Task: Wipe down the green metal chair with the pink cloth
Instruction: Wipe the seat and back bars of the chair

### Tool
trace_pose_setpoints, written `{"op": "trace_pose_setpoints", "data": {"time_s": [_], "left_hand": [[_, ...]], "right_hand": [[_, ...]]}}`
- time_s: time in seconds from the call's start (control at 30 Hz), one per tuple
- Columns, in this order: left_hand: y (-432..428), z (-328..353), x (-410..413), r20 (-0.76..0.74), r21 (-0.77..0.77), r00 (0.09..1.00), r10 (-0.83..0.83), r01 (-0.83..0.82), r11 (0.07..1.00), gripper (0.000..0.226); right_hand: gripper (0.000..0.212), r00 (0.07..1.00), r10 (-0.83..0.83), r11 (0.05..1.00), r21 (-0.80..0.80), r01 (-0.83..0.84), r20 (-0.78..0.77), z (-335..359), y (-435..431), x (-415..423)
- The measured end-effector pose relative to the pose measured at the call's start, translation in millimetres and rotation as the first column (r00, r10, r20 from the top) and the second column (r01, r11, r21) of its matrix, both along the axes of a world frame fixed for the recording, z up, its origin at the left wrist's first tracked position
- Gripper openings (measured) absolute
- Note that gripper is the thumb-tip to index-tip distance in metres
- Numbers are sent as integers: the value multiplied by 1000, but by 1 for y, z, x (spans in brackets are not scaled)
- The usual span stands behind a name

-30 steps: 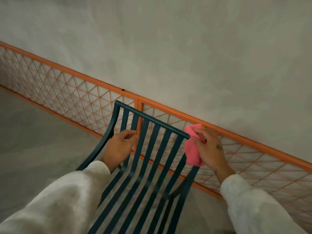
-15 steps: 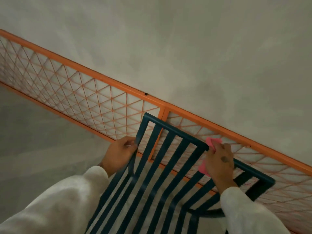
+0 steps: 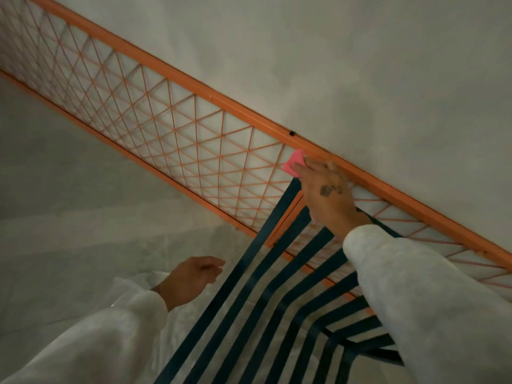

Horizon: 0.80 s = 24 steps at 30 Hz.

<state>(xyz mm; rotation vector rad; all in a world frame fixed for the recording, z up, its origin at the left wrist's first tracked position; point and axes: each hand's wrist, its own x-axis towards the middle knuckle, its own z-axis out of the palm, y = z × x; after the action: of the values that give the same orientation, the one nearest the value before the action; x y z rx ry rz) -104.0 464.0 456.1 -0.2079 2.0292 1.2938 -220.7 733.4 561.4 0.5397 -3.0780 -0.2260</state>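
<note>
Right hand [image 3: 327, 189]: fingers fairly straight, pressing the cloth [image 3: 294, 162] flat; thumb hidden.
Cloth: pink, at the top left corner of the chair [image 3: 261, 234] back, peeking out past the fingertips.
Left hand [image 3: 191, 278]: off the chair, just left of its slats, fingers loosely curled, holding nothing.
Chair: dark green slats, against the orange fence [image 3: 171, 71].

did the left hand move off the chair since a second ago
Yes. The left hand let go of the chair, drawing back from the orange fence.
</note>
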Motion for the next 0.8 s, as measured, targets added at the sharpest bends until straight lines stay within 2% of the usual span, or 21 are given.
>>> {"op": "trace_pose_setpoints", "data": {"time_s": [0.03, 0.13, 0.23, 0.37, 0.53, 0.6, 0.7, 0.73, 0.8], "left_hand": [[-4, -4, 3, 32, 28, 999, 17, -18, 999, 26], [-10, -15, 14, 119, 55, 990, 70, -77, 996, 32], [-18, -27, 25, 166, 58, 979, 121, -132, 990, 33], [-34, -38, 39, 252, 60, 940, 230, -252, 966, 31], [-56, -47, 62, 341, 46, 887, 311, -346, 937, 25], [-64, -47, 73, 364, 15, 878, 313, -341, 940, 27], [-69, -47, 86, 394, -4, 869, 299, -324, 946, 29], [-69, -47, 91, 407, 0, 864, 296, -324, 946, 29], [-69, -46, 97, 413, 10, 863, 292, -325, 946, 30]], "right_hand": [[49, 994, 86, 996, 42, -83, -69, 3, -8, -2], [56, 976, 199, 980, 25, -197, -85, -15, -22, -2], [64, 973, 222, 969, 98, -228, 70, -58, -40, 28], [69, 967, 182, 980, -118, -163, 177, -120, -64, 81], [71, 862, 255, 955, -255, -153, 439, -153, -120, 164], [61, 823, 303, 936, -310, -164, 481, -150, -124, 169], [57, 834, 318, 918, -365, -153, 451, -129, -103, 141], [56, 851, 277, 936, -326, -134, 446, -122, -93, 124], [53, 924, 187, 971, -208, -121, 335, -116, -74, 86]]}}
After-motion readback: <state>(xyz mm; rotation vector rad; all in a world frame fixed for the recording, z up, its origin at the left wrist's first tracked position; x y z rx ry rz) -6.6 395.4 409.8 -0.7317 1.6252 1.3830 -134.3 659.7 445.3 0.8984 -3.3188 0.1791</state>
